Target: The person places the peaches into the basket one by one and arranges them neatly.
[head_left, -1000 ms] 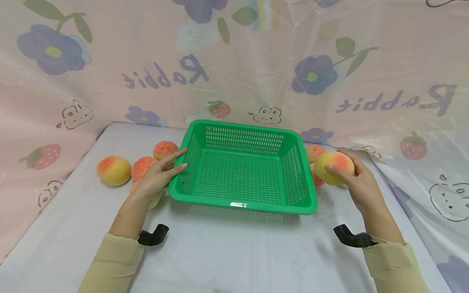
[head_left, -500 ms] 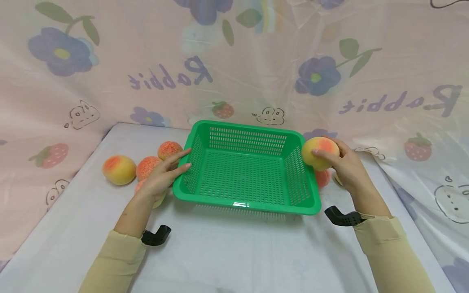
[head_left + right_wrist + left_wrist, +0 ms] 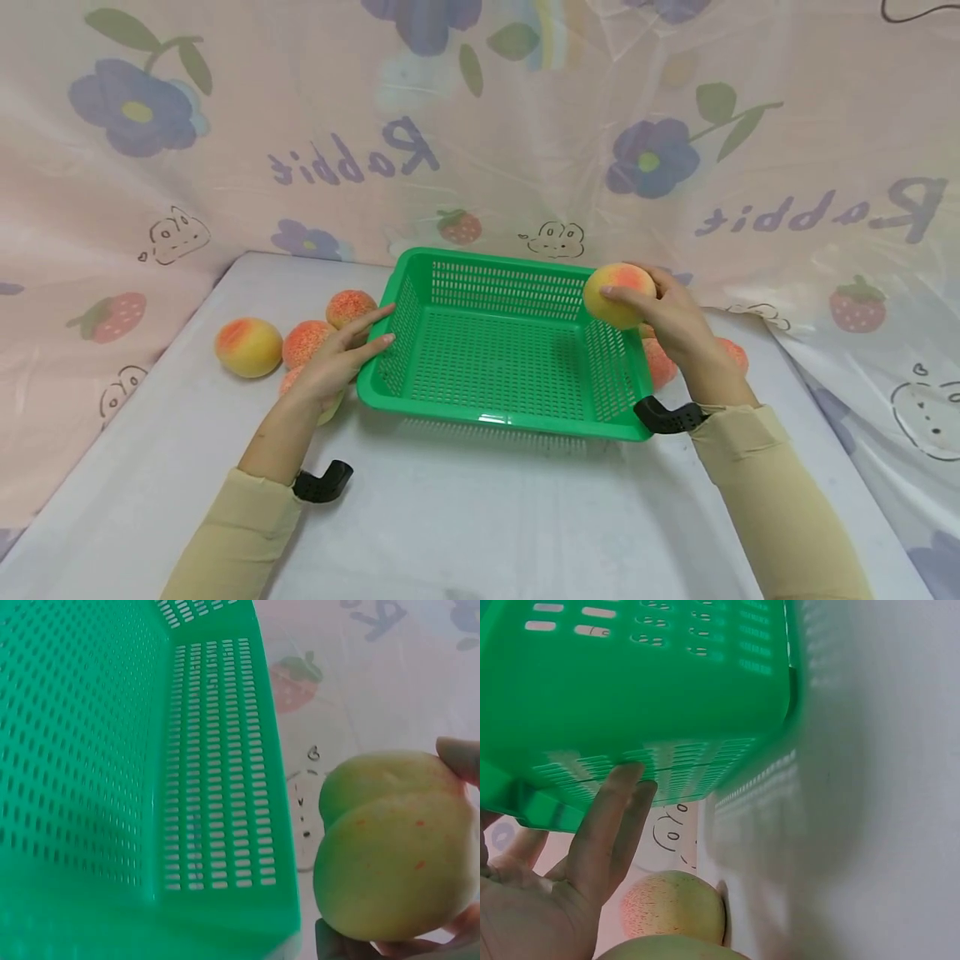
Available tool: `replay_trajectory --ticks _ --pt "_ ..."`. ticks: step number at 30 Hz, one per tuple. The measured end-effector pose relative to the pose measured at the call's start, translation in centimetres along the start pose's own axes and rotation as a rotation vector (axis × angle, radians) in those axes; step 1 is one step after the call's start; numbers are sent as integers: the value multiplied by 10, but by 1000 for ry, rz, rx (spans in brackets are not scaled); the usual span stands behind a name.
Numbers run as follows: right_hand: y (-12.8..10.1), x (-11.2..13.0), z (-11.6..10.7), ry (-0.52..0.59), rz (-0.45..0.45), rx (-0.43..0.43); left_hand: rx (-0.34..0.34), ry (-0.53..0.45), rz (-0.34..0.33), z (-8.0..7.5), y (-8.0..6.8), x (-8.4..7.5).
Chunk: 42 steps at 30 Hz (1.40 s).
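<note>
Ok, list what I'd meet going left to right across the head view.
Leftmost peach → left hand → basket → held peach → right hand → rightmost peach, partly hidden by the wrist.

- Basket (image 3: 450, 413): green
- Peach (image 3: 609, 312) at the basket's right end: yellow, blushed orange
- Counter (image 3: 487, 517) under the basket: white
- Cloth (image 3: 525, 137) behind the basket: pale pink, purple-flowered

We stretch our 2 forearms (image 3: 277, 442) forward, both slanting inward. Our left hand (image 3: 327, 368) has its fingers (image 3: 603, 826) nearly straight and apart; our right hand (image 3: 673, 317), farther forward, grips with thumb (image 3: 630, 300) in front and fingers curled behind it.
</note>
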State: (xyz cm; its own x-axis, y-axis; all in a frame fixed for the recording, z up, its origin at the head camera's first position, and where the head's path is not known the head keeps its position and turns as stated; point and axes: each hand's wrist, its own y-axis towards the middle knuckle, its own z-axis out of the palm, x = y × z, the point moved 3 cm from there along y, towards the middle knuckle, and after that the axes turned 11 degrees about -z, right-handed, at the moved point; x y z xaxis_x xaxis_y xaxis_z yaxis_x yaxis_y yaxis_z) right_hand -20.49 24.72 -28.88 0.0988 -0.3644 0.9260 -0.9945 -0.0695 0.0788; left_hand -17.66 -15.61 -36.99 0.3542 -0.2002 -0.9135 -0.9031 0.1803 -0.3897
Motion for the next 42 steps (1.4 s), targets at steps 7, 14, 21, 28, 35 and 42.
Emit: replay_trajectory --ticks 7,14,21,28,35,42 --pt "12 3 22 34 -10 4 -11 -5 -7 1 2 1" --pt "24 8 38 -33 -12 31 -2 -21 -18 3 3 1" --pt "34 16 55 -53 -6 84 1 -35 -18 4 3 0" --pt "46 25 74 -58 -55 120 -4 -42 -24 4 1 -1" --pt "55 30 98 -67 -31 164 -10 -50 -26 3 1 -1" --pt "61 36 119 -64 -40 184 -13 -53 -29 2 1 1"
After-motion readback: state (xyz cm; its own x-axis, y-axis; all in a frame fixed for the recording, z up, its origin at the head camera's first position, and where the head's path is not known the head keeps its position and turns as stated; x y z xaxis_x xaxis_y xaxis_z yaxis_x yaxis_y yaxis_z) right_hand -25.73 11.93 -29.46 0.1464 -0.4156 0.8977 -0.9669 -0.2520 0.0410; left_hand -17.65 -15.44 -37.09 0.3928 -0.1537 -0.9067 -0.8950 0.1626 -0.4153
